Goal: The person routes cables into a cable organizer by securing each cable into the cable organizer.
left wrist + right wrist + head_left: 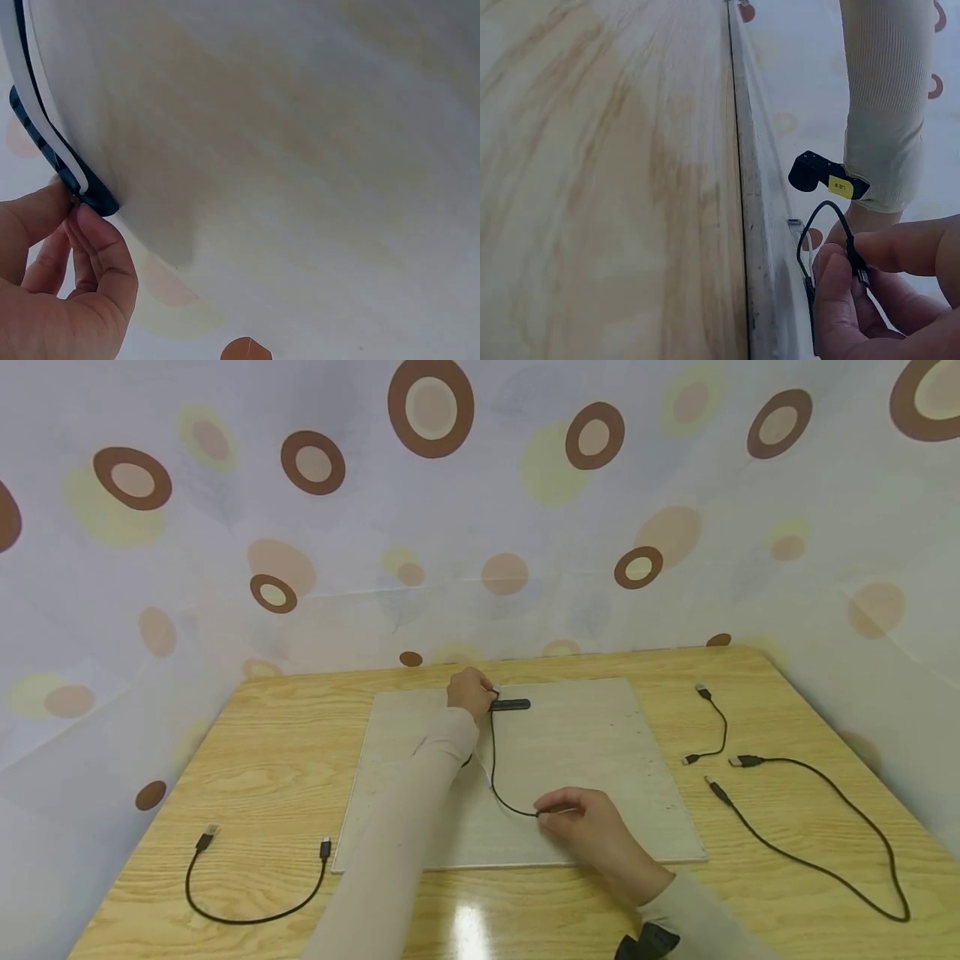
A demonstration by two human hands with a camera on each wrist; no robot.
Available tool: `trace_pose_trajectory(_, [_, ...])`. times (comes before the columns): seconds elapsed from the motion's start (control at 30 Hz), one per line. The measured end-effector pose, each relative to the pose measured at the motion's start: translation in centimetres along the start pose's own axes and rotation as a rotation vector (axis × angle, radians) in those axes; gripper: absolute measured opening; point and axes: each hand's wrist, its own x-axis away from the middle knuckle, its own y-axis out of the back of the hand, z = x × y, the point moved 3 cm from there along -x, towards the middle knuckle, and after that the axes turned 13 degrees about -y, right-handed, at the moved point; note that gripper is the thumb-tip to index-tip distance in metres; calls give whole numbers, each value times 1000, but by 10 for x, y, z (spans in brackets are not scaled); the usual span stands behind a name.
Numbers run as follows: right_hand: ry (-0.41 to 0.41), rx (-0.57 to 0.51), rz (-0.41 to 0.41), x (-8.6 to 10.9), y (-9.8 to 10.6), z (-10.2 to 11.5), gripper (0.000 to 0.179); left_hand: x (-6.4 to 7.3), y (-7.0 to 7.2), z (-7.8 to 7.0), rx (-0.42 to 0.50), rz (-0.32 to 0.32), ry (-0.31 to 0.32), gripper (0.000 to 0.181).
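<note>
At the back of the pale board (585,752), my left hand (471,693) pinches a black cable (493,747) at the left end of a short black strip (513,704). In the left wrist view, thumb and fingertips meet right at that dark strip (101,196), with a white cord (52,139) alongside; the fingers partly hide the pinched part. From there the black cable runs forward and curves right to my right hand (581,822). Over the board's front part, the right thumb and fingers pinch its plug end (859,271), and the cable loops up above them in the right wrist view.
A black USB cable (251,923) lies on the wooden table (255,760) left of the board. Right of it lie a short black cable (724,727) and a longer one (847,806). A patterned cloth (480,510) hangs behind and along the sides.
</note>
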Motion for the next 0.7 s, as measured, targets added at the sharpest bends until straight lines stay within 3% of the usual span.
trace_pose_trajectory(0.17, [140,127,19,2,0,3,12,1,1,-1,-11,-8,-2,12])
trace_pose_trajectory(0.43, [159,195,7,3,0,4,10,3,3,-5,-18,-23,-3,9])
trace_pose_trajectory(0.7, [198,217,6,4,-1,6,12,0,0,1,-24,-11,10,10])
